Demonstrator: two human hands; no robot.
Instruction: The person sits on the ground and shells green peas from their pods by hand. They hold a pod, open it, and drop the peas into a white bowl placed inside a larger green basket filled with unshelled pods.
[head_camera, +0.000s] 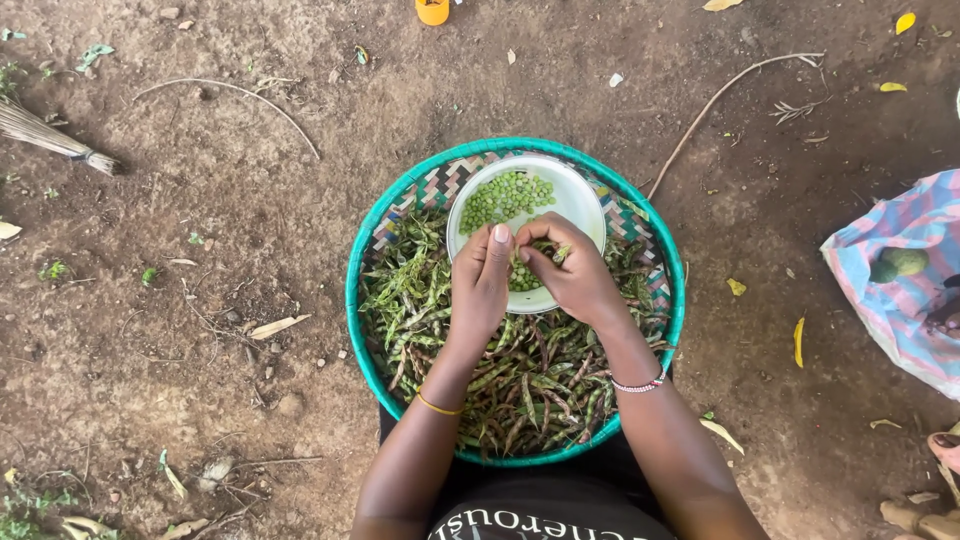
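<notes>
A striped pink-and-blue bag (905, 290) lies at the right edge of the view on bare dirt, with a green fruit (898, 264) resting on it. An orange cap-like object (432, 11) sits at the top edge, well apart from everything else, and a bundle broom (45, 135) lies at the far left.

In the middle, a round woven tray with a teal rim (352, 300) rests on the person's lap and holds a heap of green and brown pods (520, 385). A white bowl (578, 196) stands in the tray's far half, with shelled green peas (505, 197) gathered mainly in its upper left part.

Both hands meet over the bowl's near rim. The left hand (482, 280) pinches a pod (530, 262) with thumb up and fingers curled close; the right hand (572, 272) grips the same pod from the other side, fingertips narrow together. More peas show just beneath the hands.

The tray's rim stands free all around, with open dirt to the left, right and beyond it, scattered only with thin twigs (730, 95) and yellow leaves (799, 341).
</notes>
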